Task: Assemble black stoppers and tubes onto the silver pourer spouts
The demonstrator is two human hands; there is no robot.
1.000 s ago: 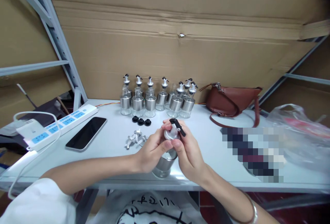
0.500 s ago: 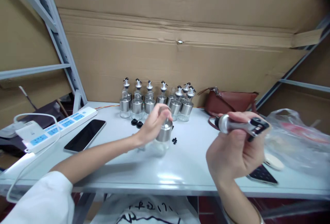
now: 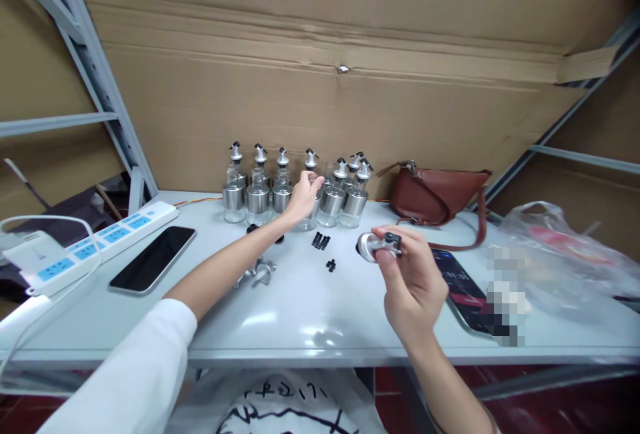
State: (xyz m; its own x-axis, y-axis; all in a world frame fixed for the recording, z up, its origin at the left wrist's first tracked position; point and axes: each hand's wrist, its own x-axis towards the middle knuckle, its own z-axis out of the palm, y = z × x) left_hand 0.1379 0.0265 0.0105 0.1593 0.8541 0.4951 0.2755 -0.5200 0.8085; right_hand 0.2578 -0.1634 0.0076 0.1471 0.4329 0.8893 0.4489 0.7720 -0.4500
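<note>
My left hand (image 3: 304, 195) reaches to the row of bottles and is closed around the neck of a glass bottle with a steel band (image 3: 307, 219), which stands in the front row. My right hand (image 3: 413, 274) is raised over the right part of the table, pinching a silver pourer spout with a black tip (image 3: 379, 246) between thumb and fingers. Several glass bottles (image 3: 257, 201) with steel bands stand along the back, and some carry silver pourers (image 3: 235, 151) with black tips. Small black tubes (image 3: 321, 241) and black bits (image 3: 331, 265) lie mid-table. Silver pieces (image 3: 260, 273) lie partly behind my left forearm.
A phone (image 3: 154, 259) and a white power strip (image 3: 103, 244) lie at left. On the right are a brown leather bag (image 3: 435, 195), a second phone (image 3: 463, 291) and a clear plastic bag (image 3: 565, 254). Cardboard (image 3: 340, 107) rises behind the table.
My left hand has carried the bottle away from me, from mid-table to the row at the back. My right hand has moved left with the pourer spout. The view has shifted slightly.
</note>
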